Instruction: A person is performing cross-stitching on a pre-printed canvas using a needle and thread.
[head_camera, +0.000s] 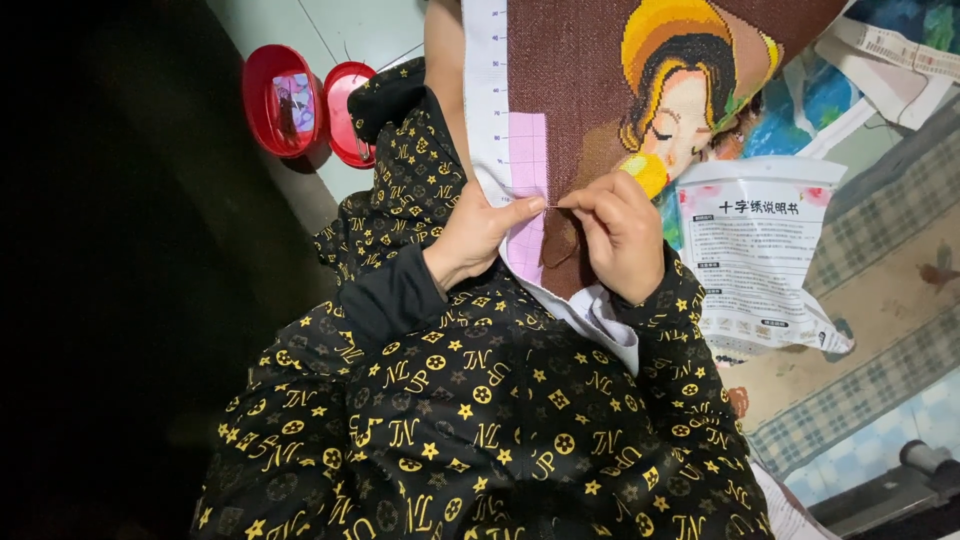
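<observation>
Cross-stitch canvas (575, 60) draped over the lap, its unworked pink grid just beside the pinch: the left hand (475, 240) clamps the cloth edge to keep it taut, while the right hand (620, 235), fingertips closed, nips what appears to be a needle at the stitching line.

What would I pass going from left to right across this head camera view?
Red open case → left hand → pink unstitched patch of the cross-stitch cloth → right hand → printed instruction sheet in a plastic bag → checked mat.
</observation>
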